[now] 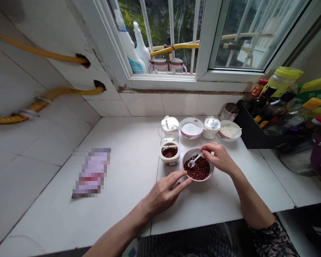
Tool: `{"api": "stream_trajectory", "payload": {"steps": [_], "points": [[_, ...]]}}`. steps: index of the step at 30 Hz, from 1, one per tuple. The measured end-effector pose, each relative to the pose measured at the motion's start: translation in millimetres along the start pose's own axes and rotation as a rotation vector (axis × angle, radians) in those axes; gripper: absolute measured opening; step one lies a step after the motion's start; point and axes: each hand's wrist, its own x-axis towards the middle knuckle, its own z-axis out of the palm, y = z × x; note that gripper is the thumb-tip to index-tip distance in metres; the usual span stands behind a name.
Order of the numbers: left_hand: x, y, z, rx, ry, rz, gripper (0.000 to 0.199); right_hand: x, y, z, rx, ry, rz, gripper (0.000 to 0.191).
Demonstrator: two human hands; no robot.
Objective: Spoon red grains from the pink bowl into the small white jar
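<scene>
Head view caught the right hand pinching a small white plastic spoon over the pink-rimmed bowl of dark red peppercorns, mid-counter toward its back edge; the left hand, fingers loosely apart, touched the bowl's near-left rim.

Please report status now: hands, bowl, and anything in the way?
Right hand holds small white spoon in bowl of red spice. Left hand steadies bowl rim. Open jar stands beside the bowl, apart.

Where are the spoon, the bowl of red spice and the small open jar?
spoon (194,160), head view, handle.
bowl (210,175), head view, right rim.
jar (169,152), head view, spice inside.
</scene>
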Motion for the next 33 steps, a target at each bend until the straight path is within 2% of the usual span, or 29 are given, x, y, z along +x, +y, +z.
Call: {"api": "stream_trajectory", "payload": {"steps": [9, 20, 23, 27, 33], "points": [[1, 0, -0.7, -0.004, 0.007, 0.014, 0.041, 1, 3, 2, -0.033, 0.001, -0.002, 0.021], [3, 0, -0.9, -0.005, 0.008, 0.019, 0.041, 1, -1, 7, 0.027, -0.004, 0.019, 0.019], [3, 0, -1.1, -0.006, 0.006, 0.022, 0.042, 1, 1, 5, 0.110, -0.017, 0.071, 0.018], [2, 0, -0.9, -0.009, 0.007, 0.020, 0.043, 2, 5, 2, 0.287, -0.028, 0.208, 0.015], [1, 0, 0.2, -0.003, 0.009, 0.018, 0.042, 8, 10, 2, 0.531, 0.037, 0.346, 0.016]]}}
